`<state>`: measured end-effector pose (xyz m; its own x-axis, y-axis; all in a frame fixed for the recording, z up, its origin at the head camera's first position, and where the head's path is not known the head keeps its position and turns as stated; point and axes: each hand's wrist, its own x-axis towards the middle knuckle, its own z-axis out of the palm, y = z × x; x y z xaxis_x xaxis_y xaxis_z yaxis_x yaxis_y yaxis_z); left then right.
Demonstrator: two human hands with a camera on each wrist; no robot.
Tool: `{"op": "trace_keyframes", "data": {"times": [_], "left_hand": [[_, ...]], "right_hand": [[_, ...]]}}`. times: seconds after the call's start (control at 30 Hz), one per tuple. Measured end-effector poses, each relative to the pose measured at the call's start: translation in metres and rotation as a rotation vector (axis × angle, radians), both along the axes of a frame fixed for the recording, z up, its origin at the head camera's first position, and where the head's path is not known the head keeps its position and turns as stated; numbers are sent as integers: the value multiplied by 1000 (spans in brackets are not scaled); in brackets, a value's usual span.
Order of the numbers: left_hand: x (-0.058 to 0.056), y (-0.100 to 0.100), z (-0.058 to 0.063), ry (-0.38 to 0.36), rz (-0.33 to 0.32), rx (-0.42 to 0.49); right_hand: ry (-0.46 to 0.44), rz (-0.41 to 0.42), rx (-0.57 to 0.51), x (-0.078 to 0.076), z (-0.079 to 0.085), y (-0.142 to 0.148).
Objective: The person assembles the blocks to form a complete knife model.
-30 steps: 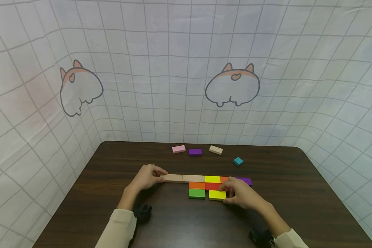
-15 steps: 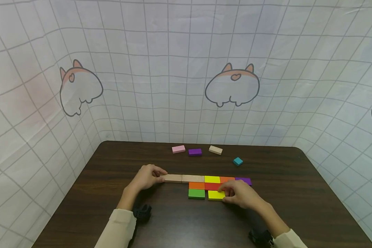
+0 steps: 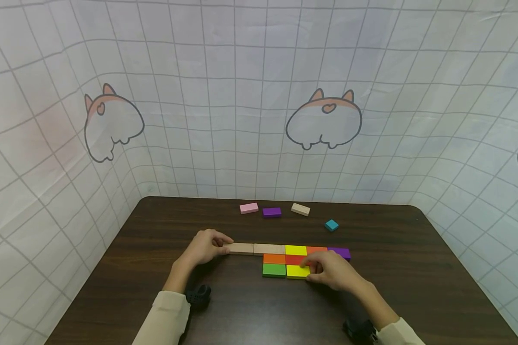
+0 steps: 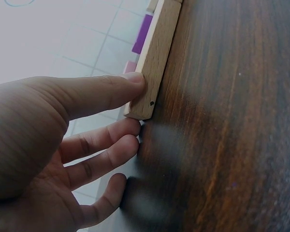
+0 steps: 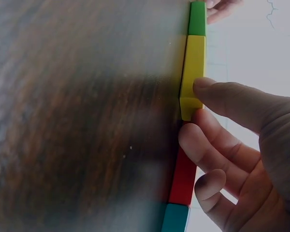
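My left hand [image 3: 205, 247] pinches the left end of a plain wooden block [image 3: 241, 248], its thumb on the near face in the left wrist view. A second plain block [image 3: 269, 249] continues that row, followed by yellow [image 3: 295, 250], orange [image 3: 317, 249] and purple [image 3: 339, 252] blocks. Below lie an orange block [image 3: 274, 258] and a red block [image 3: 294, 259]. My right hand [image 3: 334, 270] holds a yellow block [image 5: 193, 67] by its right end, thumb on the near face. Its left end meets a green block [image 5: 197, 19] in the front row.
Toward the back of the dark table [image 3: 155, 316] lie a pink block [image 3: 249, 208], a purple block [image 3: 272, 212], a plain block [image 3: 300, 209] and a small blue block [image 3: 331, 225]. A gridded white curtain [image 3: 259, 158] stands behind.
My right hand has slid the front yellow block left, closing the gap to the green block. My left hand stays at the plain block's end.
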<state>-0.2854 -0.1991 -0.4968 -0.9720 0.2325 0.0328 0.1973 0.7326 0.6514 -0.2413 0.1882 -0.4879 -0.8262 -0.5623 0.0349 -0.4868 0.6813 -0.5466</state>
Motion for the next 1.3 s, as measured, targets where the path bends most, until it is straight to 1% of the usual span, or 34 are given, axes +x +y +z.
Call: {"op": "trace_keyframes", "data": {"times": [0.3,0.6,0.7,0.8,0.93,1.03,1.13,1.3], "left_hand": [[0,0,0,-1,1,2],[0,-1,-1,-3,7,3],[0,-1,-1,-3,7,5],[0,0,-1,-4,6,10],[-1,0,0,-5,7,10],[-1,-1,0,-4,8,6],[-1,-1,-1,-7,9,5],[0,0,-1,-15,8,12]], "right_hand": [[-4,23,-7,-3,0,-1],[-11,27,-2,-4,0,-2],[-30,42,-20,-6,2,0],[-38,48,-36,-12,8,3],[-44,21,-56,-28,20,9],[-63,-18,-78,-46,27,14],[-73,-63,-118,-66,31,18],[-80,-147,-168,-97,30,21]]}}
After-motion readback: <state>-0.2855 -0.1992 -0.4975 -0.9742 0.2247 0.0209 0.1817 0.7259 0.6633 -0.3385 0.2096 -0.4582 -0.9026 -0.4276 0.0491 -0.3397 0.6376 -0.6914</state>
